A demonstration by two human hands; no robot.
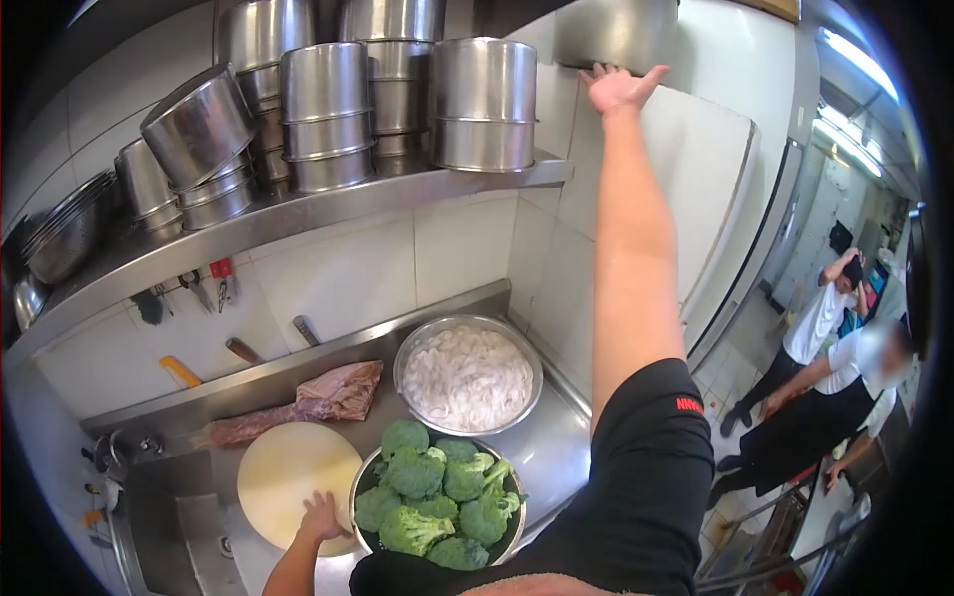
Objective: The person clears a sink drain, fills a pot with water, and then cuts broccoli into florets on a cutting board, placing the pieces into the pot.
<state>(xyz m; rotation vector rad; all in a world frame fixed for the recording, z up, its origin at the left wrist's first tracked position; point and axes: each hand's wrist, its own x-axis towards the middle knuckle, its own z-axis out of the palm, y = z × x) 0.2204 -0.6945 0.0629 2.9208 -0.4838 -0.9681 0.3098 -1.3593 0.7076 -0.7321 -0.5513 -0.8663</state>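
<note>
My right arm reaches straight up, and my right hand is under a large metal pot, palm showing, thumb out to the side and fingertips against the pot's base. The upper part of the pot runs out of the picture. Down at the counter my left hand lies with spread fingers on a round, pale yellow cutting board. Right beside it stands a metal bowl heaped with broccoli florets. Behind that is another metal bowl full of whitish pieces in liquid. A long piece of raw meat rests behind the board.
Stacked metal pots and colanders line the shelf above the counter. Knife handles stick up along the back edge. A sink is at the left. Two people stand off to the right.
</note>
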